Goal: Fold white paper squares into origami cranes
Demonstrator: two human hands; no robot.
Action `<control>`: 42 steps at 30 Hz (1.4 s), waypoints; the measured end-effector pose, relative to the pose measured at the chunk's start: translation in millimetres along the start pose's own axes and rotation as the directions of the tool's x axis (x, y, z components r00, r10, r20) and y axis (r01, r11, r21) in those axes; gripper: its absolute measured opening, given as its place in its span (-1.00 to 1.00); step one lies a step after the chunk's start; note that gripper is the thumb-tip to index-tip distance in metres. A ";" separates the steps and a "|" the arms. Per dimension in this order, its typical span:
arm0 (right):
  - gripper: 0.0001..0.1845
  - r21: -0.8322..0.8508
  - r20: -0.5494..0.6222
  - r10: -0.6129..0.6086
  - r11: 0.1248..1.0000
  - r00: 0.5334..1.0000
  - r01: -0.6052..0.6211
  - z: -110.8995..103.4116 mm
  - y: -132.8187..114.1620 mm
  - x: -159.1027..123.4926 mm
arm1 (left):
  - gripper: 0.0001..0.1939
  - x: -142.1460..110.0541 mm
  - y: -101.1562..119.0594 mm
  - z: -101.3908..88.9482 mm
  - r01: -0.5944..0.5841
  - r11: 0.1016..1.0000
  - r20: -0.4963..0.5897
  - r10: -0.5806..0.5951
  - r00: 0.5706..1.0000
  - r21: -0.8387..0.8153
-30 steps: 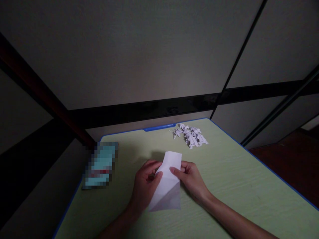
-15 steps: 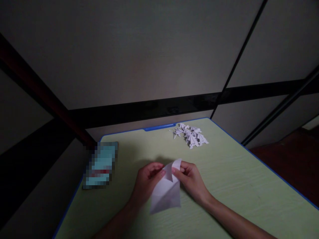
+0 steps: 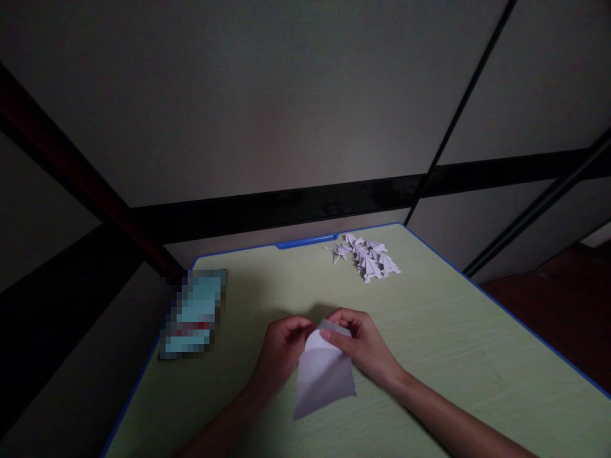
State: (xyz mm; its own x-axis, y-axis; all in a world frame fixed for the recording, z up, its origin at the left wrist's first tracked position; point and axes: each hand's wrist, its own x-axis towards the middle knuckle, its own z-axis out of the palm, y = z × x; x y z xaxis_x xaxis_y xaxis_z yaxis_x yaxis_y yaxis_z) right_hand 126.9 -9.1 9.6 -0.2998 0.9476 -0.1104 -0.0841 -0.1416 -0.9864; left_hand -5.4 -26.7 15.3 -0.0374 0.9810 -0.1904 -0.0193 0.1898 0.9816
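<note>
A small sheet of white paper [image 3: 326, 375] is held up over the table, its upper end bent over and its lower end hanging toward me. My right hand [image 3: 360, 340] pinches the top of the sheet, with the thumb lying across the front and the fingers behind. At the upper left edge of the paper, my left hand [image 3: 285, 346] is closed, its fingertips partly hidden behind the sheet. Beyond both hands lies a pile of small folded white paper figures [image 3: 370, 257], pointed in shape.
The pale green table [image 3: 453, 356] has a blue edge and a blue strip [image 3: 307, 242] at its far side. A blurred-out teal rectangular object [image 3: 195, 312] lies at the left edge. Dark-banded cabinet panels [image 3: 286, 114] stand right behind the table.
The raised corner at the paper's top has been bent down, and my right thumb has shifted left across it. The sheet's lower end has moved slightly right and toward me.
</note>
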 end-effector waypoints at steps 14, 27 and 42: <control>-0.77 0.029 -0.009 0.017 0.999 1.000 -0.016 -1.9 6.0 1.2 | -0.81 -2.9 -2.6 -4.9 -0.261 0.949 0.048 0.256 0.965 0.177; -0.84 0.171 0.139 -0.034 0.985 0.990 0.010 -10.4 0.8 0.7 | -0.73 -3.4 4.6 -11.1 -0.527 0.761 0.220 0.479 0.850 0.377; -0.65 0.333 0.478 0.069 0.908 0.876 -0.253 -26.7 -10.4 -0.9 | -0.69 -4.7 10.3 -22.9 -0.804 0.351 0.478 0.663 0.576 0.480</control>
State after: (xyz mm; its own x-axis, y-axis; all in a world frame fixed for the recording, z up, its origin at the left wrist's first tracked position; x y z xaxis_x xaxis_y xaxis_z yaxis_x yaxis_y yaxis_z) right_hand 153.4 -0.8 16.7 -0.7223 0.6833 -0.1063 -0.3172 -0.4639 -0.8271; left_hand -28.3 -30.3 26.0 0.4434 0.7101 0.5470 0.5033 -0.7022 0.5036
